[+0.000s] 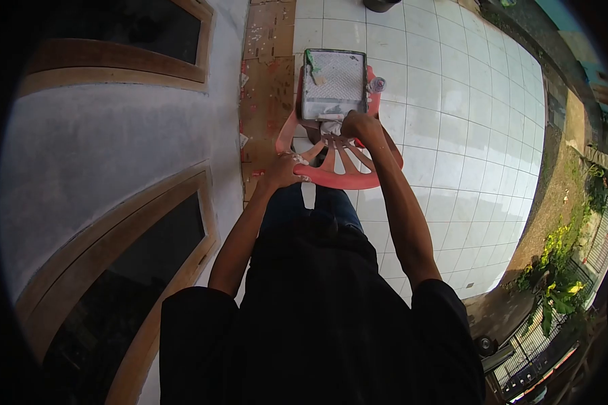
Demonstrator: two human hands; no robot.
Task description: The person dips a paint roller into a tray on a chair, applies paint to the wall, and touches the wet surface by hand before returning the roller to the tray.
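A faded red plastic chair [348,181] stands in front of me, its slatted back nearest my body. My left hand [284,172] is closed around the left side of the backrest's top edge. On the chair rests a paint tray [335,101] with a ribbed, paint-smeared bed. A green-handled brush [314,66] lies in the tray's far left corner. My right hand [363,126] is closed at the tray's near edge on what looks like a white paint roller [331,126]; the fingers hide much of it. A bright red bit shows below that hand.
A small clear jar [377,84] sits on the chair's right side. Paint-spattered cardboard [269,94] covers the floor along the grey wall [128,135] with wooden window frames on the left. White tiles [452,135] stretch right. A dark bucket [380,5] stands at the far edge.
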